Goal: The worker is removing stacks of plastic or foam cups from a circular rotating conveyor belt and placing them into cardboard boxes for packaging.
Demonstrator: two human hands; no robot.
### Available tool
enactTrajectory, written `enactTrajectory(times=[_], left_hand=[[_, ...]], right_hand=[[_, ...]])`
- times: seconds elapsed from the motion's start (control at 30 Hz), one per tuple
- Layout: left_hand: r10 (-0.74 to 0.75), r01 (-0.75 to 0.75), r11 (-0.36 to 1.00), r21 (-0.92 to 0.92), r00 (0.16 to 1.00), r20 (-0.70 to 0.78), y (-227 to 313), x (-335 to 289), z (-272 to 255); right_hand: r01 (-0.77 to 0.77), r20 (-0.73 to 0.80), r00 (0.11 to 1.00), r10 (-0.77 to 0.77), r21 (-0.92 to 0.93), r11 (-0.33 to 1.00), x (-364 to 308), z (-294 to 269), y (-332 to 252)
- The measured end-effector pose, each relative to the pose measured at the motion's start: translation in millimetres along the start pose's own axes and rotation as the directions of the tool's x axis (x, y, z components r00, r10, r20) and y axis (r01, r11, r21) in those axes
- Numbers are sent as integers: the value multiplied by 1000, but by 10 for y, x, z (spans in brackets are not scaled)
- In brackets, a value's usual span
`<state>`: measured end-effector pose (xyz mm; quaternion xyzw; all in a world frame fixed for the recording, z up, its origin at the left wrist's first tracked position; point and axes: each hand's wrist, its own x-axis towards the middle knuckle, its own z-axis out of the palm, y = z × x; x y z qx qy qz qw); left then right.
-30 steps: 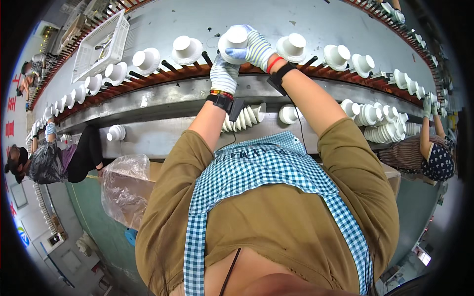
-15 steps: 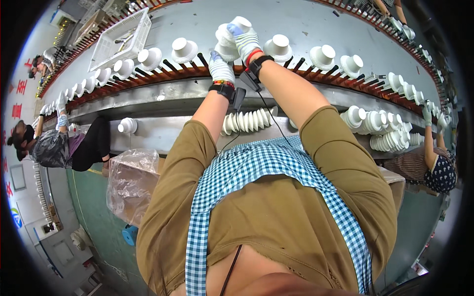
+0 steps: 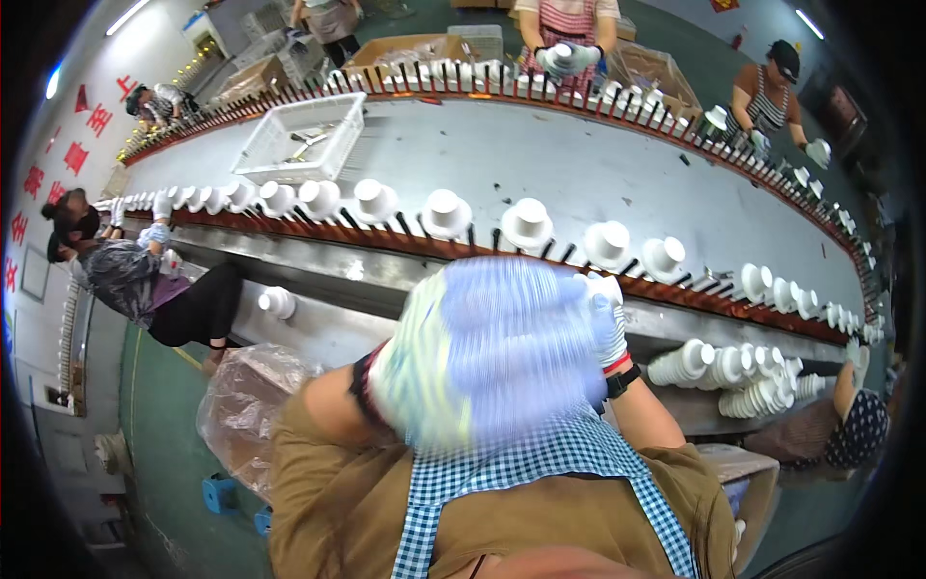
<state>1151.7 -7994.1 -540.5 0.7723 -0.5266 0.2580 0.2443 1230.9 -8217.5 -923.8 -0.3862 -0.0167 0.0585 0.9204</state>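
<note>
My left hand (image 3: 492, 352), in a white glove with blue-coated fingers, is raised close in front of me. It is smeared by motion, so its grip is unclear. Partly hidden behind it is my gloved right hand (image 3: 610, 333), with fingers closed on a white hat-shaped piece (image 3: 604, 287). Just beyond my hands, similar white hat-shaped pieces (image 3: 528, 224) sit in a row along the dark pegs of the near rail (image 3: 434, 248).
Nested stacks of white pieces (image 3: 748, 372) lie on the lower shelf at right; another short stack (image 3: 278, 302) is at left. A white plastic crate (image 3: 299, 140) holds tools. Plastic-lined box (image 3: 256, 405) at lower left. Co-workers sit on both sides and across the bench.
Both hands have drawn back from the rail toward me, the left coming up close and blurred. The right has carried a white hat-shaped piece away. My view has tilted up, showing people opposite.
</note>
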Motion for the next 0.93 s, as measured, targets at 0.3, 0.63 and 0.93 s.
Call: enactTrajectory(times=[0.3,0.63,0.93], left_hand=[[-655,760,631,156,630,-417,1000,425,479],[-788,667,506,547,615,-21,1193,1053,1151],[-751,280,605,746,512,417,956,1214,1413]], right_hand=[[92,-97,990,-101,-97,991,-627,-455,-438],[51,-115,990,-86,-274,960,-699,-1061,-926],[143,-133,980,-148,-48,989,-723,-1481,-1434]])
